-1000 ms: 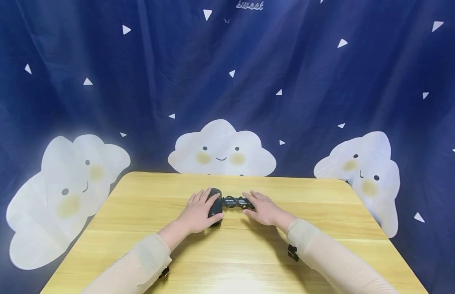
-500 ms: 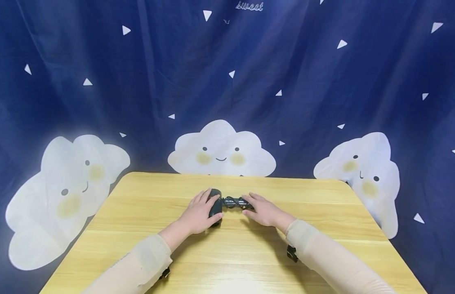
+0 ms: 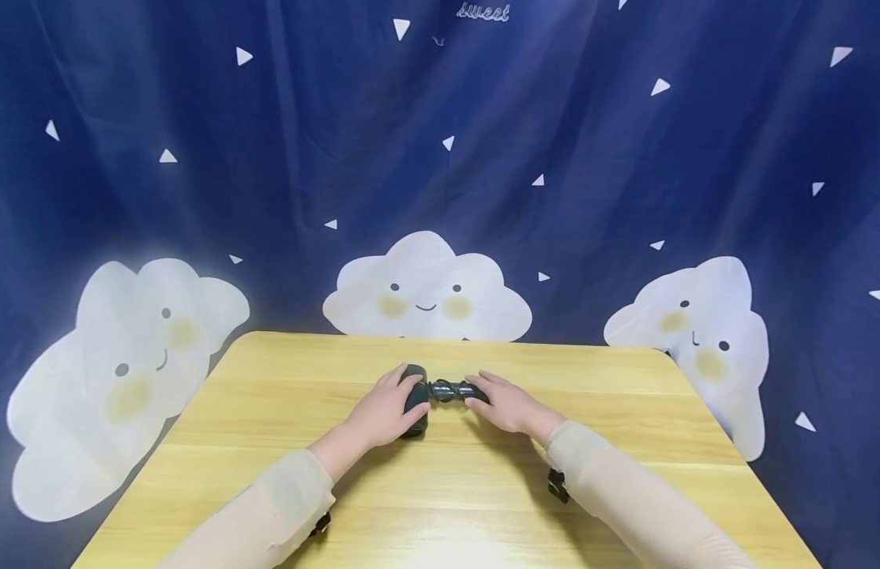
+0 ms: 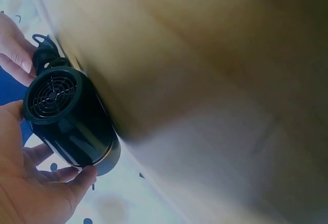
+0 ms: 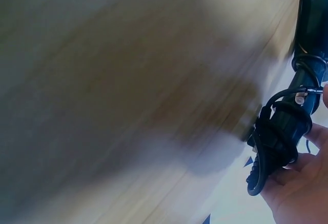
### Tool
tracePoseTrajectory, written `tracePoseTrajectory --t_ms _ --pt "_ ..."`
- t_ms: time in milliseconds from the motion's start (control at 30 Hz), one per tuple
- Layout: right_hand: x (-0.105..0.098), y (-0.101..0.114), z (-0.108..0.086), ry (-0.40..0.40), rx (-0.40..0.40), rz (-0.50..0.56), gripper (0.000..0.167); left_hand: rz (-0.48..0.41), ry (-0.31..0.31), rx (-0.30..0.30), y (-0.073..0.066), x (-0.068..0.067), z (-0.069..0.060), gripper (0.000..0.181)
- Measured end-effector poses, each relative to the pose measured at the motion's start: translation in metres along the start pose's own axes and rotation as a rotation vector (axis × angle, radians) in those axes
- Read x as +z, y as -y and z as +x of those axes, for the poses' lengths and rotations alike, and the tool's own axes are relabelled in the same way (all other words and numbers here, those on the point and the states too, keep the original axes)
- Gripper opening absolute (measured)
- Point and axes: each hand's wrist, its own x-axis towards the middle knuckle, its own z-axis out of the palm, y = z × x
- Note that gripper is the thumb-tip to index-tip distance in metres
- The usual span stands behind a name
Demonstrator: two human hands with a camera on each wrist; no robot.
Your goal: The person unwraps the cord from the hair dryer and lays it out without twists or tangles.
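A dark hair dryer (image 3: 415, 397) lies on the wooden table, its barrel to the left and its handle (image 3: 449, 391) pointing right. Black cord (image 5: 262, 147) is wound around the handle. My left hand (image 3: 383, 408) grips the barrel, thumb on the near side and fingers over the far side. The left wrist view shows the round grille (image 4: 54, 97) at the barrel's end. At the handle's free end my right hand (image 3: 511, 405) holds on, its fingers reaching behind the handle in the right wrist view. The handle's end is partly hidden under that hand.
The light wooden table (image 3: 440, 482) has rounded far corners. Right behind its far edge hangs a dark blue curtain (image 3: 383, 142) with white clouds and triangles. Small black devices (image 3: 557, 485) sit beneath both sleeves near the wrists.
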Motion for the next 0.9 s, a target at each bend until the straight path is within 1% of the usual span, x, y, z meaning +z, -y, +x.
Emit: tracePoseTrajectory --t_ms 233,467,633,800,900 --pt "0.001 -0.001 0.005 -0.025 0.000 0.030 0.059 0.007 0.006 -0.020 -0.002 -0.003 0.001 0.061" --pt "0.002 -0.002 0.009 -0.025 0.001 0.054 0.057 0.008 0.000 -0.033 -0.001 -0.003 0.002 0.061" --pt "0.001 -0.002 0.011 -0.028 0.005 0.063 0.055 0.017 -0.038 -0.040 0.000 -0.002 0.007 0.061" --pt "0.002 -0.004 0.015 -0.027 0.004 0.063 0.055 0.012 -0.074 -0.086 0.000 0.000 0.010 0.060" --pt "0.002 -0.005 0.017 -0.033 0.009 0.066 0.054 -0.006 -0.077 -0.123 -0.002 0.000 0.011 0.061"
